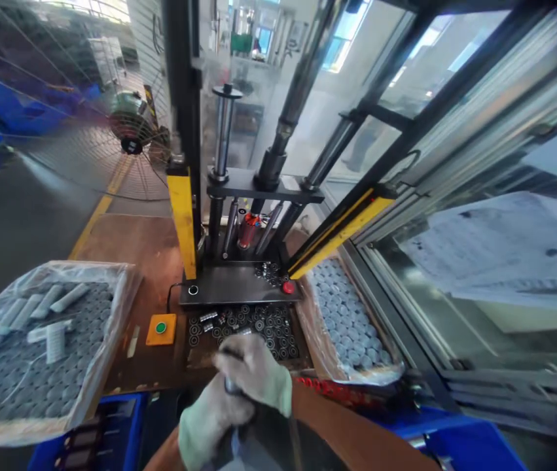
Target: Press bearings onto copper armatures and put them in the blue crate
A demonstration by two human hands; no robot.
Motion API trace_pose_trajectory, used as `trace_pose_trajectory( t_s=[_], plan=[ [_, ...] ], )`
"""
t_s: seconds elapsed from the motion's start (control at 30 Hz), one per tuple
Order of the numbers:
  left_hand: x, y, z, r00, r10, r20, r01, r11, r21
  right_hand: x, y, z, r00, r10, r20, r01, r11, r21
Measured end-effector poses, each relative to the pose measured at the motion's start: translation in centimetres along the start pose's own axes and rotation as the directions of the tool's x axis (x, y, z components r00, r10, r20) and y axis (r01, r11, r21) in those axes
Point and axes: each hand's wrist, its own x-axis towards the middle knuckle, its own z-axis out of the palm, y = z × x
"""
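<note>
Both my hands wear pale work gloves and meet low in the middle of the view. My right hand [253, 373] is curled round a small dark cylindrical part [232, 387], too blurred to name. My left hand [212, 422] sits just below it, fingers wrapped round the same part's lower end. Straight ahead lies a patch of several small ring bearings [249, 324] on the bench. Behind them stands a small press [246, 216] with steel columns, a red motor part in its fixture, and yellow light-curtain bars [182, 219] on both sides.
An orange box with a green button [161, 328] sits left of the bearings; a red button [288, 287] is on the press base. Plastic-lined trays of grey cylinders stand at left [37, 353] and right [349, 320]. Blue crates [459, 441] sit below; a fan [131, 134] stands behind.
</note>
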Motion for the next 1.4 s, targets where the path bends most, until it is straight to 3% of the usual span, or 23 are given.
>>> trace_pose_trajectory(
  t_s=[0.07,0.1,0.17,0.27,0.33,0.4,0.47,0.53,0.57,0.67,0.8,0.93,1.03,1.07,1.13,1.2,1.27,1.33,1.4],
  plan=[
    [2.2,0.1,1.8,0.989,0.082,-0.123,-0.073,0.995,0.072,1.1,1.2,-0.8,0.957,0.247,-0.153,-0.207,0.949,0.237],
    [3.2,0.2,2.6,0.98,0.11,-0.166,-0.094,0.99,0.103,1.7,2.0,-1.3,0.933,0.303,-0.195,-0.229,0.917,0.326],
    [4.8,0.5,3.5,0.964,0.159,-0.214,-0.125,0.978,0.166,3.2,3.6,-2.2,0.916,0.296,-0.271,-0.19,0.915,0.356],
    [6.6,1.4,3.8,0.951,0.182,-0.25,-0.102,0.948,0.302,5.4,6.4,-4.2,0.913,0.171,-0.37,-0.168,0.985,0.042],
    [8.1,2.7,3.5,0.937,0.17,-0.304,0.007,0.864,0.503,6.5,8.6,-5.5,0.904,0.178,-0.388,-0.25,0.958,-0.142],
    [10.3,4.6,3.2,0.922,0.175,-0.344,0.157,0.645,0.748,6.8,10.9,-6.4,0.88,0.284,-0.382,-0.361,0.921,-0.148],
    [13.0,6.8,3.0,0.916,0.197,-0.35,0.295,0.262,0.919,6.3,13.0,-6.9,0.848,0.379,-0.371,-0.437,0.896,-0.081],
    [15.8,9.0,2.9,0.915,0.21,-0.345,0.369,-0.086,0.926,5.3,14.5,-6.9,0.836,0.424,-0.347,-0.466,0.883,-0.044],
    [17.0,10.0,2.9,0.914,0.205,-0.351,0.389,-0.187,0.902,4.9,14.9,-6.8,0.84,0.434,-0.324,-0.471,0.882,-0.039],
    [19.6,12.2,3.0,0.9,0.235,-0.366,0.429,-0.342,0.836,4.4,15.3,-6.3,0.865,0.436,-0.247,-0.458,0.888,-0.036],
    [20.3,14.0,2.7,0.852,0.369,-0.373,0.519,-0.496,0.696,6.4,14.1,-5.7,0.906,0.387,-0.173,-0.402,0.914,-0.058],
    [19.8,15.3,2.3,0.804,0.436,-0.403,0.589,-0.492,0.642,8.5,13.2,-5.2,0.92,0.364,-0.148,-0.377,0.923,-0.073],
    [18.3,16.1,2.3,0.764,0.527,-0.373,0.621,-0.443,0.647,8.5,13.2,-4.8,0.929,0.341,-0.144,-0.352,0.934,-0.059],
    [17.4,16.3,2.3,0.75,0.567,-0.341,0.616,-0.411,0.672,8.1,13.2,-4.5,0.934,0.331,-0.137,-0.333,0.943,0.006],
    [14.7,16.0,2.2,0.71,0.645,-0.283,0.568,-0.287,0.771,6.9,13.0,-3.8,0.946,0.311,-0.087,-0.271,0.912,0.309],
    [11.0,14.2,1.6,0.679,0.668,-0.305,0.424,-0.017,0.905,5.3,12.5,-2.5,0.964,0.266,0.006,-0.197,0.698,0.689],
    [6.8,10.4,0.3,0.713,0.568,-0.412,0.202,0.396,0.896,3.5,11.6,-0.3,0.975,0.182,0.125,-0.198,0.47,0.86],
    [2.5,4.7,-1.5,0.79,0.379,-0.483,0.054,0.741,0.669,1.5,10.9,3.1,0.962,0.099,0.256,-0.274,0.417,0.867],
    [-1.4,-2.0,-3.4,0.809,0.222,-0.544,0.066,0.885,0.46,-0.9,11.0,7.5,0.909,0.066,0.412,-0.399,0.428,0.811]
  ],
)
